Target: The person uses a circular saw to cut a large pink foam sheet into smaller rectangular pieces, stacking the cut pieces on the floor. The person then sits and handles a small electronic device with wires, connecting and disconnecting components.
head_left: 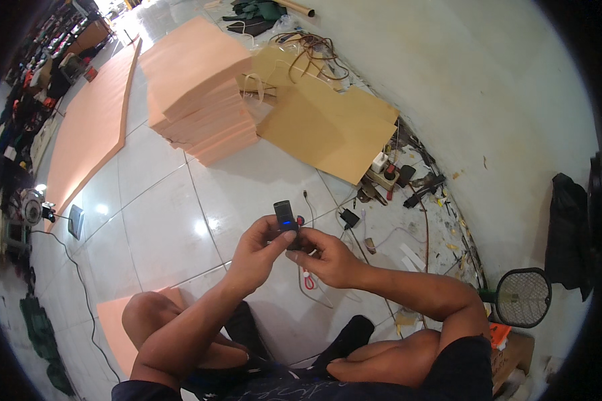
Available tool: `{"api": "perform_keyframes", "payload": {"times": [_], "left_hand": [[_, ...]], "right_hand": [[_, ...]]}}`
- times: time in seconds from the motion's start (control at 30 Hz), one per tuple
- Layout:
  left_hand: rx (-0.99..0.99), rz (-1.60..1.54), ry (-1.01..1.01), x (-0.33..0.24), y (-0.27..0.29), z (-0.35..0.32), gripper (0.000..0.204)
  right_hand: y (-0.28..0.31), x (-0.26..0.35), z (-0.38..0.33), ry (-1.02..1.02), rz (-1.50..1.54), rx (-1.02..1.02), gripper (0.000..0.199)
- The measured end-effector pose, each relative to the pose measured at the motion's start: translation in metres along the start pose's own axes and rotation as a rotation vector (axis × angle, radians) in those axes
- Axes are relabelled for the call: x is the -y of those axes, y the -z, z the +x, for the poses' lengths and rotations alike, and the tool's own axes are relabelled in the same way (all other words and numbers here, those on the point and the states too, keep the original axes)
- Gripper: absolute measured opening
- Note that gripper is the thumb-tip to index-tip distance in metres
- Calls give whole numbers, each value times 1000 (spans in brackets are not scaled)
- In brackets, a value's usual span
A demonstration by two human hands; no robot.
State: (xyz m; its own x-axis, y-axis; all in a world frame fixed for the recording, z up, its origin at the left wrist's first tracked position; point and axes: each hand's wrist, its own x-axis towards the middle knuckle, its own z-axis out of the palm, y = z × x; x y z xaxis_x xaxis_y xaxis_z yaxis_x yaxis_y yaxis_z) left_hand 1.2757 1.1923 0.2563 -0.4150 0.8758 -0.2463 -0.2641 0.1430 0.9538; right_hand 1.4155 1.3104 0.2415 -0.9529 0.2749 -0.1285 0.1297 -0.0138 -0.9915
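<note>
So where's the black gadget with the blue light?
Near the middle of the head view, left of the black charger, the gadget is in the left hand, with the right hand at its lower end.

Glare on floor (pixel 174 200), dark curved edges

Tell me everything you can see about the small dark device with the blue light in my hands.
The small dark device is slim and oblong, apparently plastic, with a blue light glowing on its upward face. It is held above the tiled floor, far end leaning slightly left. Your left hand grips it, thumb across its face; your right hand is at its near end, which fingers mostly hide.
</note>
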Motion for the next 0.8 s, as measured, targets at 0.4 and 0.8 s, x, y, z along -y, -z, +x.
{"api": "perform_keyframes", "payload": {"times": [0.4,0.8], "left_hand": [[-102,-66,-64,-1,-5,-1,22],[-127,-43,-62,-1,4,0,25]], "right_hand": [[5,-3,0,6,-50,-3,44],[1,-7,4,-57,-41,-9,32]]}}
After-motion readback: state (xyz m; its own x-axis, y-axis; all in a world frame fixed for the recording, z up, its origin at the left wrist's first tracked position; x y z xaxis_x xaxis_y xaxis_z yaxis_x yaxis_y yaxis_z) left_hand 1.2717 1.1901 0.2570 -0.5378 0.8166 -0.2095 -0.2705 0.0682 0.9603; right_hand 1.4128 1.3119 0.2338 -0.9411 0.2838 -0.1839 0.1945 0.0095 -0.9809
